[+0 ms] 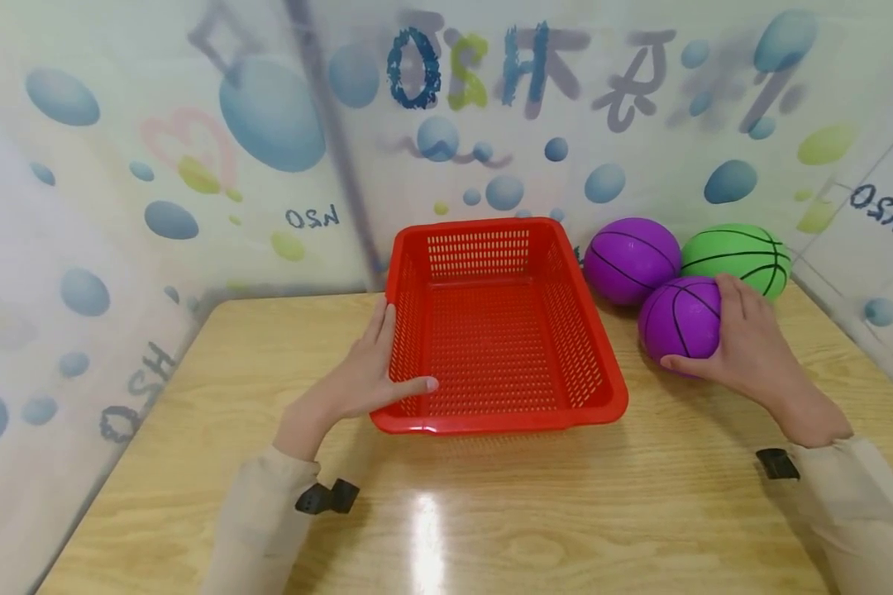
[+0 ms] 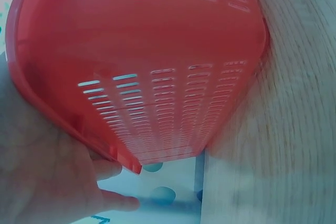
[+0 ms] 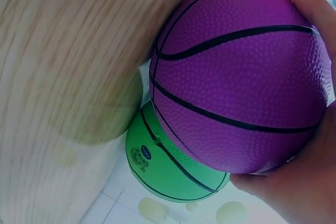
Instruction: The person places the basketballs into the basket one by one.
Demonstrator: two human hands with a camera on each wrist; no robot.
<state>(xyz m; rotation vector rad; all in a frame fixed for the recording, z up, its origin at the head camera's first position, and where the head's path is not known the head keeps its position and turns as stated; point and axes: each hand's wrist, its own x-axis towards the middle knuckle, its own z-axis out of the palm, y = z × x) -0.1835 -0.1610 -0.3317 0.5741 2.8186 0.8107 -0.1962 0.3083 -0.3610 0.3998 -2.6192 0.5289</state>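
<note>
My left hand (image 1: 365,368) rests on the left rim of a red slotted plastic basket (image 1: 588,330). Its fingers lie straight along the rim, and the thumb stretches over the inside near the front corner. In the left wrist view, the fingers (image 2: 118,201) reach past the end of the basket's rim (image 2: 79,137). With fingers and thumb spread round its side, my right hand (image 1: 747,343) grips a purple ball (image 1: 677,322) with black basketball lines. A green ball (image 3: 173,156) shows behind the held one in the right wrist view.
Another purple ball (image 1: 631,260) sits between the basket and the green ball by the back wall. Patterned sheeting (image 1: 446,165) with blue dots and lettering rises behind and beside the wooden table (image 1: 565,512). The basket's slotted floor is bare.
</note>
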